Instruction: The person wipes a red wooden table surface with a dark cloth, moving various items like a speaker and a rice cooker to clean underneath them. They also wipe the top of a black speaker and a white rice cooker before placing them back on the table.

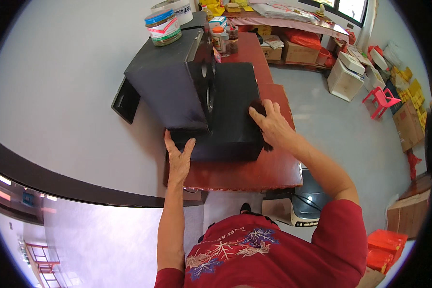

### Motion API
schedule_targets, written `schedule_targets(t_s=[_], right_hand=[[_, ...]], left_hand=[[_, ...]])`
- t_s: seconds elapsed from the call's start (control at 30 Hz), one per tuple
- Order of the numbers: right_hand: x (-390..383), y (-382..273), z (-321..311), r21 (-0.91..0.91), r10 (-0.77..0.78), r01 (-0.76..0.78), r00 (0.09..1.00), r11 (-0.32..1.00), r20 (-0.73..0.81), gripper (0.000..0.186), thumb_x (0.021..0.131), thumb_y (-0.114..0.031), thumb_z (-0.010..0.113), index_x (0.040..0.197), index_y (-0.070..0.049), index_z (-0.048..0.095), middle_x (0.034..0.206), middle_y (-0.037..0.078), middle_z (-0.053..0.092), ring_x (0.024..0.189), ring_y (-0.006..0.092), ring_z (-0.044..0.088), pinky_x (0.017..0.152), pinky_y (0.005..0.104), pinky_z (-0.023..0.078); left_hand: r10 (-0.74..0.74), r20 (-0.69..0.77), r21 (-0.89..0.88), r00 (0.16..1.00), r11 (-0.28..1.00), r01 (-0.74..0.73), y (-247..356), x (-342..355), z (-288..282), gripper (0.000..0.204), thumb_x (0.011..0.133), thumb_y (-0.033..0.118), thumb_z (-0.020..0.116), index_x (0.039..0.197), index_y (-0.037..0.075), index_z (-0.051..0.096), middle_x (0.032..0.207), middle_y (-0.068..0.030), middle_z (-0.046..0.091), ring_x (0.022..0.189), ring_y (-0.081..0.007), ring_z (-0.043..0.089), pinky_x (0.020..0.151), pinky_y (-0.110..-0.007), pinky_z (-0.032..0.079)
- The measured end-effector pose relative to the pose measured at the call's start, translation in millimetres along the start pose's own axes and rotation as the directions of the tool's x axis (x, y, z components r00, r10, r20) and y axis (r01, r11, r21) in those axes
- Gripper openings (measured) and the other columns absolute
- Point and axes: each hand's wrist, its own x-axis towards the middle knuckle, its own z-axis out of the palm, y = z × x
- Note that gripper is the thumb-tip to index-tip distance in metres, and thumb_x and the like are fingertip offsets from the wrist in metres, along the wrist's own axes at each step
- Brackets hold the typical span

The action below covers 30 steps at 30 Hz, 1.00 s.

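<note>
Low black box between two hands, dark brown object at its right edge

The red-brown table [235, 175] carries a low black box [235, 103] near its near end. The box's long axis appears to run from near to far, with a broad face up and a narrow end toward the person. The left hand [179, 161] touches its near left corner, thumb and fingers spread apart around the edge. The right hand [271, 126] is at its right edge, farther from the person.

A black speaker [168, 79] stands over the left part of the box, its round, silver-rimmed drivers facing right. Across the room, a cardboard box [298, 52] has a red plastic bag at its top, and a white foam box [343, 81] has a lid on; its inside is hidden. Toward the far end of the speaker are a white tub [180, 12] and a blue-lidded jar [164, 30], upright and closed.

The smallest is the dark brown object [268, 147] under the right hand, whose fingers are curled over it against the box's edge. It seems to point from far to near; its kind is unclear.
</note>
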Motion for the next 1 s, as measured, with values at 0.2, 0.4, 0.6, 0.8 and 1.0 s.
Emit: schedule_targets(t_s=[0.2, 0.4, 0.6, 0.8, 1.0], right_hand=[[-41, -64, -3, -0.041, 0.065, -0.069, 0.993, 0.997, -0.101, 0.055, 0.071, 0.007, 0.056, 0.126, 0.0, 0.052, 0.112, 0.027, 0.043, 0.096, 0.0413, 0.045, 0.082, 0.0429, 0.048], [-26, -124, 35, 0.028, 0.12, -0.117, 0.96, 0.993, -0.255, 0.053, 0.072, 0.008, 0.054, 0.121, -0.009, 0.058, 0.12, 0.021, 0.046, 0.103, 0.041, 0.047, 0.086, 0.0446, 0.048], [-23, -63, 10, 0.03, 0.32, -0.322, 0.918, 0.946, -0.236, 0.042, 0.078, 0.005, 0.054, 0.114, -0.015, 0.062, 0.115, 0.017, 0.049, 0.105, 0.041, 0.047, 0.086, 0.0458, 0.049], [-30, -115, 30, -0.12, 0.194, -0.247, 0.919, 0.962, -0.344, 0.054, 0.067, 0.011, 0.06, 0.116, -0.008, 0.058, 0.112, 0.021, 0.045, 0.096, 0.0409, 0.047, 0.081, 0.0439, 0.049], [-11, -168, 61, -0.092, 0.153, -0.182, 0.953, 0.979, -0.261, 0.064, 0.064, 0.01, 0.063, 0.124, -0.007, 0.054, 0.12, 0.025, 0.043, 0.103, 0.0411, 0.045, 0.083, 0.0437, 0.049]], left_hand=[[0.047, 0.002, -0.041, 0.999, 0.998, -0.046, -14, -1, -5, 0.093, 0.088, 0.042, 0.066, 0.15, 0.001, 0.011, 0.153, -0.022, 0.02, 0.142, -0.0329, 0.019, 0.115, -0.039, 0.017], [0.023, 0.052, -0.134, 0.998, 0.991, -0.016, -27, -17, -20, 0.08, 0.087, 0.028, 0.068, 0.148, 0.005, 0.022, 0.142, -0.0219, 0.039, 0.131, -0.0339, 0.039, 0.109, -0.04, 0.03], [-0.045, 0.321, -0.186, 0.946, 0.976, 0.11, -55, -80, -68, 0.047, 0.088, 0.015, 0.067, 0.13, 0.001, 0.049, 0.12, -0.0138, 0.059, 0.099, -0.018, 0.059, 0.087, -0.03, 0.048], [-0.088, 0.472, -0.23, 0.877, 0.948, 0.218, -106, -156, -114, 0.041, 0.088, 0.013, 0.067, 0.125, 0.0, 0.052, 0.111, -0.0113, 0.062, 0.095, -0.0148, 0.06, 0.082, -0.028, 0.049], [-0.142, 0.421, -0.183, 0.896, 0.954, 0.237, -119, -194, -131, 0.041, 0.088, 0.015, 0.067, 0.124, 0.001, 0.053, 0.11, -0.0125, 0.062, 0.094, -0.0158, 0.06, 0.082, -0.029, 0.049]])
